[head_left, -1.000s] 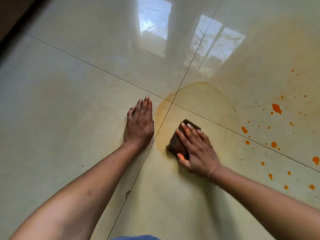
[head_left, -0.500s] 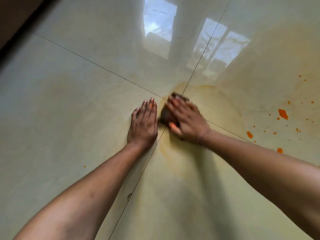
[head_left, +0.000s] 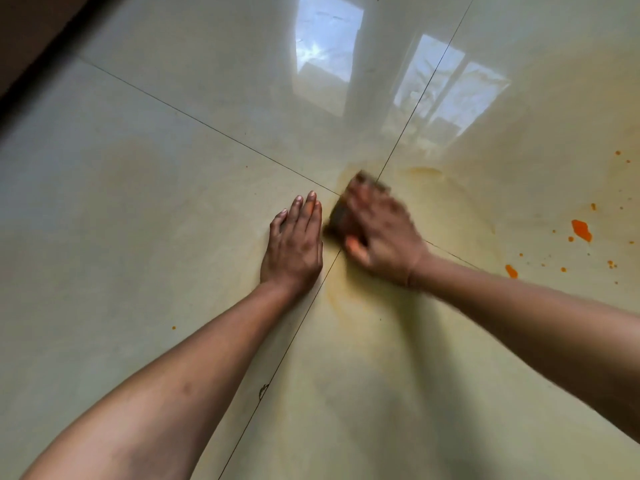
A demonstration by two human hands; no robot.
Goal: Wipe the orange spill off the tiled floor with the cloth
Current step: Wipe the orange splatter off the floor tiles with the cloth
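Observation:
My right hand [head_left: 384,233] presses flat on a small dark brown cloth [head_left: 341,216] at the crossing of the tile joints; the hand is motion-blurred and covers most of the cloth. My left hand [head_left: 294,247] lies flat, palm down, on the tile just left of the cloth, fingers together, holding nothing. A pale orange smear [head_left: 450,216] spreads over the cream tiles around and to the right of the cloth. Bright orange drops [head_left: 581,230] and smaller specks [head_left: 511,271] dot the floor further right.
The glossy cream floor [head_left: 138,237] reflects windows [head_left: 446,88] at the top. A dark wall base [head_left: 38,60] runs along the upper left corner. One tiny orange speck [head_left: 174,328] lies left of my left forearm.
My right hand slid the cloth from the near right up and left to the joint crossing beside my left hand, then stayed there rubbing. The left hand has not moved.

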